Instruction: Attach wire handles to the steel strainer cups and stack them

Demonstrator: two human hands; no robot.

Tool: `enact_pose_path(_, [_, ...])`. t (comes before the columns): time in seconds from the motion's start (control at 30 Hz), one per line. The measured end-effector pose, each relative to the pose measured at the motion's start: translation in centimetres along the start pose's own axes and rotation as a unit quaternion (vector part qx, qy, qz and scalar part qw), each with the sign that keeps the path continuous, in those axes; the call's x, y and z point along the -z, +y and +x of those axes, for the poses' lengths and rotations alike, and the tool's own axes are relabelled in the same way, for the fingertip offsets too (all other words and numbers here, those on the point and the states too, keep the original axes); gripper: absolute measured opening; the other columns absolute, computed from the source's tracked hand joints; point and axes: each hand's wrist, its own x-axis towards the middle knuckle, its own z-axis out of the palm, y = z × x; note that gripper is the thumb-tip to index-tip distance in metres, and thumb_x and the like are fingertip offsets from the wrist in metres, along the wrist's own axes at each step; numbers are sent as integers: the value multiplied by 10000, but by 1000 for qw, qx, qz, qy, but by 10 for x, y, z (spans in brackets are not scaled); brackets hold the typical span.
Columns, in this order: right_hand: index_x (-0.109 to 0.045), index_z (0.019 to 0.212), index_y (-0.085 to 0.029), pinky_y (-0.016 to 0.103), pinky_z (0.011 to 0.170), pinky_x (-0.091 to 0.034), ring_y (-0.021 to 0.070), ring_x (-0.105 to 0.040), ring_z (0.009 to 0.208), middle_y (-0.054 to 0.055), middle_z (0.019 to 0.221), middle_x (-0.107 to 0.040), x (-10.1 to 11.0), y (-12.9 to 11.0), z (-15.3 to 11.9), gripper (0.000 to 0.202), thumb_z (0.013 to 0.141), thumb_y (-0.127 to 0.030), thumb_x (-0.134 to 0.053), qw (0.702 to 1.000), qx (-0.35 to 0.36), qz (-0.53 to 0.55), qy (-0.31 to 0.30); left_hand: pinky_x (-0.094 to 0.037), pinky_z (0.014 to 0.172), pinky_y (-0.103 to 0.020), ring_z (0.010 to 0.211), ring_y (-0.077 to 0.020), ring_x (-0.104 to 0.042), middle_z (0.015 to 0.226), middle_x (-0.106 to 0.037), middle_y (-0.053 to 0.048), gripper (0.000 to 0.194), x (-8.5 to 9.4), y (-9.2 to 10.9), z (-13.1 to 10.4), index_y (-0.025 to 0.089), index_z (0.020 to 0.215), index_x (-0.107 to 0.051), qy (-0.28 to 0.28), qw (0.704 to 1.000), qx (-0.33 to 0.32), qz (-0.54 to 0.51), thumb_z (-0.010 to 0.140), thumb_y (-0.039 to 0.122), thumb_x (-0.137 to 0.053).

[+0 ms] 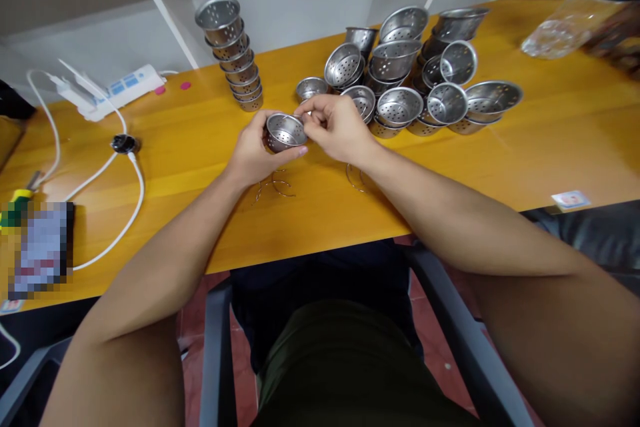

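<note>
A small metal cup (286,136) with little holes is in the left hand (253,150), over the middle of the worktop (310,220). That hand is curled around the cup, with the thumb on the near side. The right hand (340,123) is at the cup's right edge. Its fingers are bent in, close to the thumb, but I cannot tell if they pinch anything.

Thin bent wires (274,184) lie near the left wrist, and another wire (354,177) lies by the right wrist. Just behind the hands is a small round cup (311,88). A tall, leaning stack of cups (240,63) stands back to the left. Many more cups (397,107) sit in piles to the right. Far left are a white power strip (125,92) and a blurry phone (43,250). A clear bottle (557,33) is far right.
</note>
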Motion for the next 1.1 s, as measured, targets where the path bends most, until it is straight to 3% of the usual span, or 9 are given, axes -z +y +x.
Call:
enact_pose_path(0.27, [-817,1304,-226,391,817,-570,260,-631,848,19,878,-640,-2,-3,-1,253,1125,-196,-641,1000,-11,-17,9,-744,1114,-494,1259,-347,-886,1345,-886,-70,827,4,4,-1,294,1441,-695,-6,999,-12,38,871,668,-1162])
enact_pose_path(0.47, [-782,1444,-260,402,778,-609,269,-621,815,11,843,-611,-10,-8,-5,309,1148,-313,-716,999,-20,-9,33,-716,1294,-594,1489,-435,-845,1532,-827,-131,939,3,6,-6,309,1600,-627,-38,995,-58,69,942,757,-1126])
enact_pose_path(0.63, [-784,1290,-272,394,755,-590,255,-605,786,13,836,-618,-13,-12,-7,170,1156,-269,-678,999,-18,-1,40,-707,1339,-637,1558,-454,-818,1645,-762,-147,1075,-4,7,-10,343,1679,-566,-35,995,-69,65,896,765,-1168])
enact_pose_path(0.93, [-792,1110,-245,365,722,-536,225,-601,750,13,792,-635,-13,-15,-6,156,1104,-181,-650,997,-10,60,39,-729,1085,-513,1229,-333,-866,1382,-836,-89,804,-3,18,-11,315,1518,-631,-32,996,-61,52,1045,876,-961])
enact_pose_path(1.1, [-789,1112,-222,304,662,-497,181,-598,736,-11,780,-643,-13,3,-2,85,1141,-301,-777,984,75,158,16,-704,1001,-457,1096,-277,-822,1273,-793,-59,837,-4,0,-8,320,1481,-654,-20,997,-75,2,1026,969,-924])
